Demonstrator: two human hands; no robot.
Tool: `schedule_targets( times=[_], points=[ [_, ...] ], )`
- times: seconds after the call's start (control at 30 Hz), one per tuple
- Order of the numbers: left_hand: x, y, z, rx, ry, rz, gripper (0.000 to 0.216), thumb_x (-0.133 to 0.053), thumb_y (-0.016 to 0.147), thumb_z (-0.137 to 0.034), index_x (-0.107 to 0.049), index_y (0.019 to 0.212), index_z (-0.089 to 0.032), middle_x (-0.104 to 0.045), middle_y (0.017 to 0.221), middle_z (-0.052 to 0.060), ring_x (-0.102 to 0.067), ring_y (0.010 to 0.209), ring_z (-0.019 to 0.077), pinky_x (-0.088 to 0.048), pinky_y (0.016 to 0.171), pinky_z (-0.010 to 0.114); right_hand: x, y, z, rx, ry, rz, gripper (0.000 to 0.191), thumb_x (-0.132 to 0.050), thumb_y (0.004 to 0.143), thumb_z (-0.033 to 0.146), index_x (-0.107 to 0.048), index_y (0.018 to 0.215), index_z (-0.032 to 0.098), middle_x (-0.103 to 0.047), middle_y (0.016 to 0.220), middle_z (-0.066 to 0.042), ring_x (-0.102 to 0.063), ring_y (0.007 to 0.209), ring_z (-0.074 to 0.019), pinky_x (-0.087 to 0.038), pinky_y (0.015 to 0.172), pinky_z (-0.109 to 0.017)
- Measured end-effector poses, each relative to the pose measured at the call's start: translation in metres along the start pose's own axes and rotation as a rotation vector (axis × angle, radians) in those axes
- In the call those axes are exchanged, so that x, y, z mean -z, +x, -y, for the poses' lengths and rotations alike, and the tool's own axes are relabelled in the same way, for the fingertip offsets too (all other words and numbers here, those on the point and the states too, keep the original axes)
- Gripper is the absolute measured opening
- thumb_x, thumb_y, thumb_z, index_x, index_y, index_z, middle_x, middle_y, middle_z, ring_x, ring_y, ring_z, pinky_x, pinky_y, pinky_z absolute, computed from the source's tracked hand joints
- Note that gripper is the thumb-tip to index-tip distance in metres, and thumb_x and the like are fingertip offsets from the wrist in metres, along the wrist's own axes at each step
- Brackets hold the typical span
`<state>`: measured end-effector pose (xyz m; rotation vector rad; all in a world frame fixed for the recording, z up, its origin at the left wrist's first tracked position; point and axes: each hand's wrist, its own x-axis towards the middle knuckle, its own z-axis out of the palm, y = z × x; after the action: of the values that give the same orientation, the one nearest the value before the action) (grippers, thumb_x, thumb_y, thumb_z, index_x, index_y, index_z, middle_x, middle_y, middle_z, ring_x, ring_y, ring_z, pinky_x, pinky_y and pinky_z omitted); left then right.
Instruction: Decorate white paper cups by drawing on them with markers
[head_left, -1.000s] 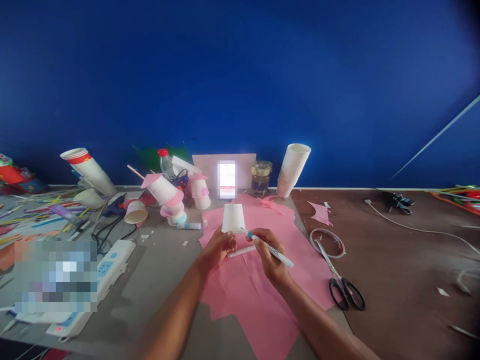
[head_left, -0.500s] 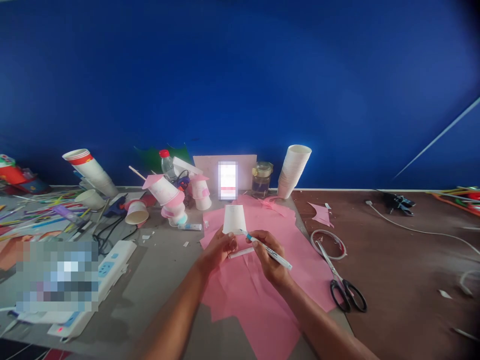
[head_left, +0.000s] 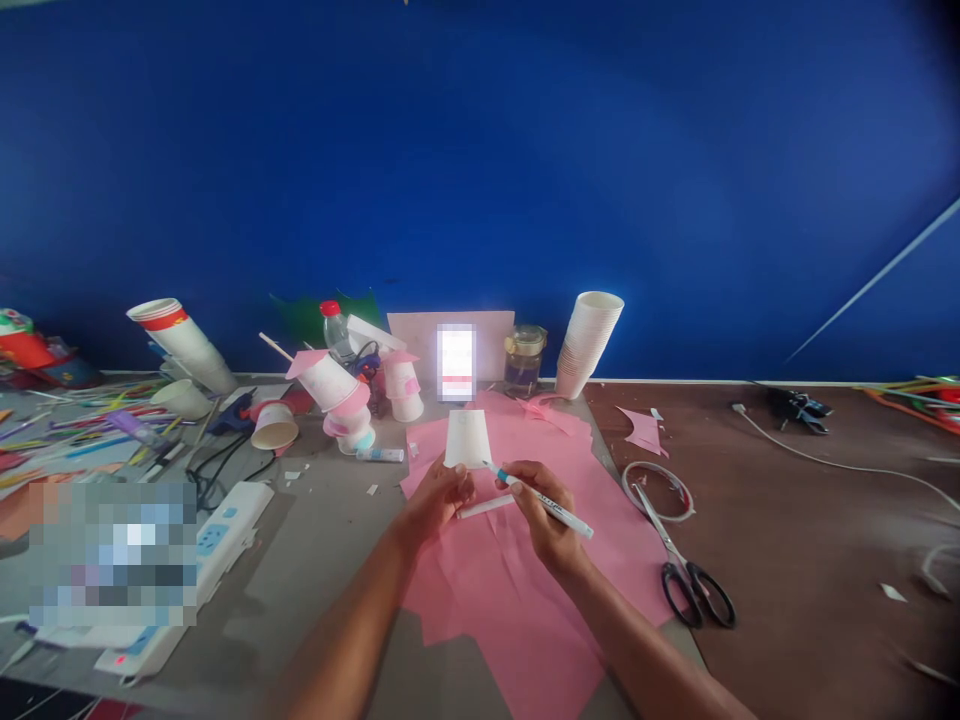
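Above the pink paper [head_left: 517, 640], near mid-worktop [head_left: 315, 560]: white cup [head_left: 468, 438], narrow end up, wide rim toward the wearer. Left hand [head_left: 441, 495] at the cup's lower left edge, fingers curled in, thumb and forefinger apparently pinching the rim; the other fingertips are hidden. Judged purpose: steadying the cup with its front face left exposed. Right hand [head_left: 553, 540] pinches a white marker [head_left: 562, 514] between fingers pressed together close behind its blue band, presumably for fine control. Tip points at the cup's lower right rim; contact cannot be confirmed. White strip [head_left: 487, 506] shows between the hands; whether held or lying loose, cannot tell. Lit screen [head_left: 456, 362] stands behind the cup, facing the wearer, probably for easy viewing. Scissors [head_left: 664, 530] lie at the paper's right edge, blades across a tape ring [head_left: 688, 497], likely parked for right-hand reach.
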<state>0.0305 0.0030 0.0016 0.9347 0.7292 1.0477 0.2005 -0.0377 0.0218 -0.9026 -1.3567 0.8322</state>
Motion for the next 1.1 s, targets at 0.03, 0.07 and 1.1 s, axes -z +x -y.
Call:
schedule_targets(
  times=[0.03,0.07,1.1],
  points=[
    [0.0001,-0.0001,0.0002,0.003,-0.002,-0.004,0.037,-0.072,0.072,-0.049,-0.052,0.078,-0.018,-0.046,0.059,-0.005,-0.042,0.053,0.0087,-0.034,0.055,0.024,-0.0003,0.0001,0.0005,0.001,-0.004,0.001,0.015,-0.053,0.089,0.030,-0.064,0.093,0.021,-0.070,0.083,-0.004,-0.065,0.077,-0.0193,-0.052,0.070,-0.031],
    [0.0002,-0.0002,0.0005,0.007,-0.002,-0.005,0.037,-0.072,0.073,-0.049,-0.052,0.079,-0.018,-0.046,0.059,-0.005,-0.042,0.053,0.0087,-0.034,0.055,0.024,-0.0008,0.0003,0.0012,-0.001,-0.009,-0.001,0.015,-0.053,0.089,0.030,-0.064,0.093,0.021,-0.070,0.082,-0.004,-0.065,0.076,-0.0192,-0.052,0.069,-0.031],
    [0.0020,0.0018,0.0023,0.003,-0.012,0.001,0.036,-0.071,0.073,-0.049,-0.053,0.077,-0.018,-0.047,0.056,-0.005,-0.042,0.051,0.0085,-0.034,0.050,0.022,-0.0033,0.0034,0.0062,-0.036,-0.055,-0.006,0.013,-0.053,0.083,0.024,-0.065,0.085,0.021,-0.069,0.076,-0.003,-0.064,0.070,-0.0184,-0.051,0.064,-0.029]
  ],
)
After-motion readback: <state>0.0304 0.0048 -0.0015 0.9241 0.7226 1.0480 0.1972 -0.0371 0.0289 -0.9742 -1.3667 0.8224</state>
